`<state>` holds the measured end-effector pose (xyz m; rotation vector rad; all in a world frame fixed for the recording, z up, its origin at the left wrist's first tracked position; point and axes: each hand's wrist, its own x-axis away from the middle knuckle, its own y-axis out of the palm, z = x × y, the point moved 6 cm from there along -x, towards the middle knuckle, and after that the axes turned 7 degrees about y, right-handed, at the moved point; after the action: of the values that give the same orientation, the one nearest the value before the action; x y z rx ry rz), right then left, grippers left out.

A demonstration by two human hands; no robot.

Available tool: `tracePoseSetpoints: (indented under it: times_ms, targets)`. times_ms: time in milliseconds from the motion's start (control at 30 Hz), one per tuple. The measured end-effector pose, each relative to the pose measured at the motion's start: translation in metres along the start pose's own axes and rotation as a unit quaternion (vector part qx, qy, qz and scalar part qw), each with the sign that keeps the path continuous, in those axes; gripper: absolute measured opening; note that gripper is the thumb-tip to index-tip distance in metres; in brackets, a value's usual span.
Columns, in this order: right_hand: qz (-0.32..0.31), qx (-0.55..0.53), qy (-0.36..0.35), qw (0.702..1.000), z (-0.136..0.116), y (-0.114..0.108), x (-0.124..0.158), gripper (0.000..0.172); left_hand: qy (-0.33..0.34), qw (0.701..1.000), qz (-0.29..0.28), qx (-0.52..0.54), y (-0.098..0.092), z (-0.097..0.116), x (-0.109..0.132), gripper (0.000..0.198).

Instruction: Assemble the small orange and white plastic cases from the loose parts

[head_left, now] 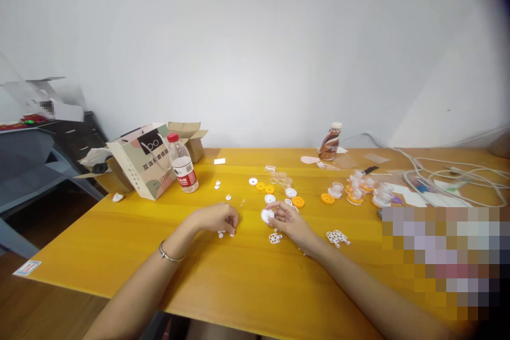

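Observation:
My left hand (pixel 219 218) is lowered to the table with its fingers pinched together at a small white round piece (pixel 232 234). More small white pieces (pixel 221 235) lie under and beside that hand. Between thumb and fingers, my right hand (pixel 290 221) holds a white round disc (pixel 267 216), tilted above the table. Just below it lies a white openwork plastic part (pixel 274 238). Behind the right hand are white discs (pixel 270 199), yellow rings (pixel 270 189) and an orange ring (pixel 298 202).
A water bottle (pixel 184 164), paper bag (pixel 147 162) and cardboard box (pixel 191 141) stand at the left. Clear-topped orange assemblies (pixel 354 194), white openwork parts (pixel 338 237) and cables (pixel 418 170) lie right. A brown drink bottle (pixel 330 143) stands near the wall.

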<state>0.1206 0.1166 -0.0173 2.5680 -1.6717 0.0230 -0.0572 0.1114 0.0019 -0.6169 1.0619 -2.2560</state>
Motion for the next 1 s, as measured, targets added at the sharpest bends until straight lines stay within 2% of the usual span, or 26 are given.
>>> tracePoseSetpoints:
  times_ms: [167, 233, 333, 400, 600, 1000]
  targets:
    - [-0.012, 0.028, -0.021, 0.999, -0.005, 0.005, 0.003, 0.026, 0.003, 0.999, 0.025, 0.036, -0.003, 0.012, 0.000, 0.011]
    - [-0.019, 0.035, -0.030, 0.999, -0.007, 0.009, 0.004, 0.024, 0.021, 0.994, 0.086, 0.066, -0.007, 0.023, -0.004, 0.013]
    - [-0.041, 0.047, -0.037, 0.997, -0.008, 0.015, 0.006, 0.022, 0.051, 0.969, 0.220, 0.101, -0.013, 0.038, -0.010, 0.015]
    - [-0.053, 0.050, -0.036, 0.997, -0.007, 0.017, 0.006, 0.023, 0.056, 0.956, 0.266, 0.113, -0.012, 0.045, -0.015, 0.015]
    - [-0.062, 0.041, -0.034, 0.997, -0.004, 0.020, 0.008, 0.030, 0.061, 0.948, 0.304, 0.075, -0.009, 0.052, -0.017, 0.014]
    - [-0.062, 0.032, -0.044, 0.997, -0.006, 0.023, 0.012, 0.031, 0.072, 0.949, 0.306, 0.025, -0.004, 0.052, -0.018, 0.009]
